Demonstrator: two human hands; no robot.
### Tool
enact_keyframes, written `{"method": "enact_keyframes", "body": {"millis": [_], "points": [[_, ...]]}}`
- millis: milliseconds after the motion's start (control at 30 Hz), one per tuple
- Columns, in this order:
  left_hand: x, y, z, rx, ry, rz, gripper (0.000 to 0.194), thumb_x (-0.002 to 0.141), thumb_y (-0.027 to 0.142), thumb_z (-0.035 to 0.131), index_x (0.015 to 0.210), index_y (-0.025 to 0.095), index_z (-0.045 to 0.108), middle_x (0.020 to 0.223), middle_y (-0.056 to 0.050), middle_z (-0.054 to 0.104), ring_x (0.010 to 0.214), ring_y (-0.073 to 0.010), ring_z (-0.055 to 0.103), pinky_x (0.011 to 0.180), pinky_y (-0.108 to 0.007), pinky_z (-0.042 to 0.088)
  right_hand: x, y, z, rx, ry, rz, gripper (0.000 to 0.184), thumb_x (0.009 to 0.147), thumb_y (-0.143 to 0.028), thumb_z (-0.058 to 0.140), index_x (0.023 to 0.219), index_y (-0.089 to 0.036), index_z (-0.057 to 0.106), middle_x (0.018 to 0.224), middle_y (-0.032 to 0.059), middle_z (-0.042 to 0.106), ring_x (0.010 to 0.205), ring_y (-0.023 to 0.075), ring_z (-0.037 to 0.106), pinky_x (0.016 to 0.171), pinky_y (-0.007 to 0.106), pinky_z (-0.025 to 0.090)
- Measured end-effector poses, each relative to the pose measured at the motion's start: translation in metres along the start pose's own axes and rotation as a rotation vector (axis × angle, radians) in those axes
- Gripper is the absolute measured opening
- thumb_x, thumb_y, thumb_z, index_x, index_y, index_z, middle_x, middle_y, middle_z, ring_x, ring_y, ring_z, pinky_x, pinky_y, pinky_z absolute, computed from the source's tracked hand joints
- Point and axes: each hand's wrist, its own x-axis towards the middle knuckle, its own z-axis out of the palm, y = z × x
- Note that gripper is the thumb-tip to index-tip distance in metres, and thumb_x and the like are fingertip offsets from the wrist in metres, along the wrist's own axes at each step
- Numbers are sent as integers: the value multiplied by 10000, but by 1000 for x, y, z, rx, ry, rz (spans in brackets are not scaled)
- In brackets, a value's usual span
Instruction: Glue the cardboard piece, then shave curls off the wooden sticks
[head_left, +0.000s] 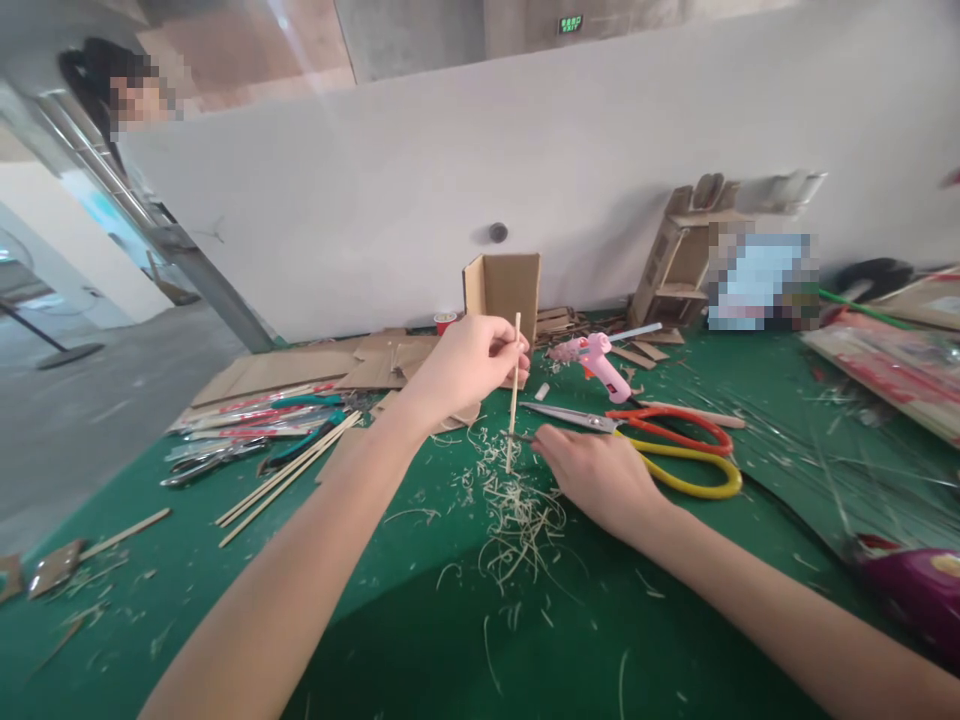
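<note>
My left hand (484, 360) is closed around the upper part of a thin wooden stick (513, 425), held nearly upright above the green table. Lower down, my right hand (600, 478) grips a small dark blade (520, 437), most of it hidden by the fingers. The blade's thin end meets the stick near its lower tip. Curled wood shavings (521, 525) lie in a heap under the stick. Right beside my right hand are large scissors (675, 470) with one orange and one yellow handle loop.
Behind the hands stands a folded cardboard piece (517, 285), with a pink glue gun (604, 365) to its right. Several wooden sticks (289, 480) and packaged tools (255, 425) lie left. A cardboard structure (679, 260) stands by the white partition (375, 220). A person is beyond it.
</note>
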Motion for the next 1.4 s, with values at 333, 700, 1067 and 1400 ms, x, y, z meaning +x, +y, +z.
{"method": "enact_keyframes", "body": {"millis": [333, 700, 1067, 1400], "points": [[1, 0, 0, 13, 14, -14, 194, 828, 285, 450, 821, 123, 557, 844, -94, 636, 753, -149, 645, 669, -226, 550, -6, -3, 5, 1, -37, -8, 296, 918, -352, 298, 778, -214, 519, 518, -25, 583, 371, 87, 427, 448, 269, 86], [1, -1, 0, -6, 0, 11, 192, 834, 297, 458, 806, 126, 540, 880, -95, 630, 783, -154, 647, 673, -225, 559, 1, -1, -3, -18, -36, 62, 336, 928, -360, 245, 820, -206, 523, 579, 7, 614, 446, 114, 502, 450, 266, 103], [0, 2, 0, -22, -20, -1, 190, 833, 282, 452, 818, 121, 552, 923, -104, 627, 790, -149, 644, 669, -211, 547, 2, 0, -4, -98, 87, 61, 353, 931, -352, 238, 786, -208, 526, 560, 5, 603, 439, 108, 501, 456, 269, 93], [0, 2, -3, 35, -1, -35, 188, 832, 277, 433, 819, 123, 540, 875, -105, 620, 803, -159, 640, 672, -229, 542, 4, 5, -5, -35, -18, -16, 324, 921, -322, 254, 776, -185, 510, 534, 20, 549, 423, 99, 427, 452, 269, 93]]}}
